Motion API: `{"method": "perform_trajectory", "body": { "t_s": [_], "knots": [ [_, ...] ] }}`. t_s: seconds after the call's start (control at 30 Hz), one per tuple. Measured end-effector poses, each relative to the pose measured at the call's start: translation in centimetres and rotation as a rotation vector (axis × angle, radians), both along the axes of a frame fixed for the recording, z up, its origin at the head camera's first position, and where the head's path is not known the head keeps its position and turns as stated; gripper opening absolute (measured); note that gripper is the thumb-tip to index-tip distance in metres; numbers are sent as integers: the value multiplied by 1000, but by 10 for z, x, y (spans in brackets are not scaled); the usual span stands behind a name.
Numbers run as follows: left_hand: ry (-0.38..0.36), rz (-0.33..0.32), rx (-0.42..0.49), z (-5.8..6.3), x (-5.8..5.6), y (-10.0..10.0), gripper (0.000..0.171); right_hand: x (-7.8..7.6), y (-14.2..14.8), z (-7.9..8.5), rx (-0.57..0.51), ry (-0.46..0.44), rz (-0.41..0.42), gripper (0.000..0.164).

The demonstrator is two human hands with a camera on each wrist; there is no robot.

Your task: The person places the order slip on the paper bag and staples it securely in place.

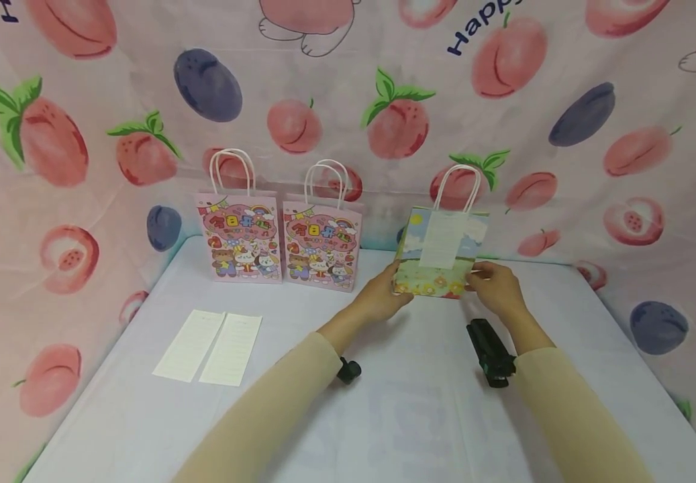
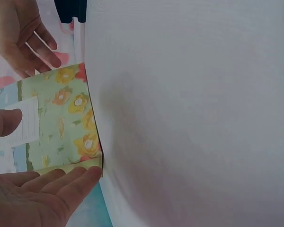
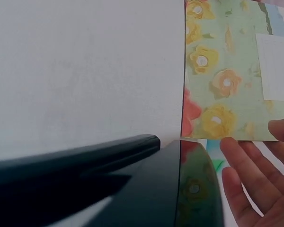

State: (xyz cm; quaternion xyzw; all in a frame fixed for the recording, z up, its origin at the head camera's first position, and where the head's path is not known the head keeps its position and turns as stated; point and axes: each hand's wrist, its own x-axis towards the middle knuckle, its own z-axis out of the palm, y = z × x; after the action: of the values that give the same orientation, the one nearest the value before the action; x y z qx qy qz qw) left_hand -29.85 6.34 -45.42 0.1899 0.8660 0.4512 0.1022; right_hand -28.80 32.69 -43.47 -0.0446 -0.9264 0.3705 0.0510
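Observation:
A paper gift bag [image 1: 408,275] with a painted sky and flowers stands upright at the back of the table, white handles up. A white lined paper slip [image 1: 440,245] lies over its front, below the handles. My left hand [image 1: 380,295] is at the bag's left side. In the left wrist view its fingers [image 2: 78,182] stretch along the side panel, and the thumb [image 2: 7,124] overlaps the front. At the right edge is my right hand [image 1: 497,287], its loosely extended fingers [image 3: 248,163] right at the bag's border.
Two pink cartoon gift bags [image 1: 241,241] [image 1: 322,248] stand upright at the back left. Two white lined slips [image 1: 189,345] [image 1: 231,350] lie before them. A black stapler [image 1: 491,352] lies beside my right wrist. A peach-print cloth [image 1: 335,87] hangs behind the table.

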Motion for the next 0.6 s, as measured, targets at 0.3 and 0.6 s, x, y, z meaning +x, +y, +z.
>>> {"method": "perform_trajectory", "body": {
  "t_s": [0.3, 0.6],
  "knots": [
    [45, -47, -58, 8, 12, -19, 80, 12, 0, 9, 69, 86, -43, 48],
    [70, -94, -66, 20, 32, -54, 71, 27, -21, 26, -14, 185, -83, 35]
  ]
}}
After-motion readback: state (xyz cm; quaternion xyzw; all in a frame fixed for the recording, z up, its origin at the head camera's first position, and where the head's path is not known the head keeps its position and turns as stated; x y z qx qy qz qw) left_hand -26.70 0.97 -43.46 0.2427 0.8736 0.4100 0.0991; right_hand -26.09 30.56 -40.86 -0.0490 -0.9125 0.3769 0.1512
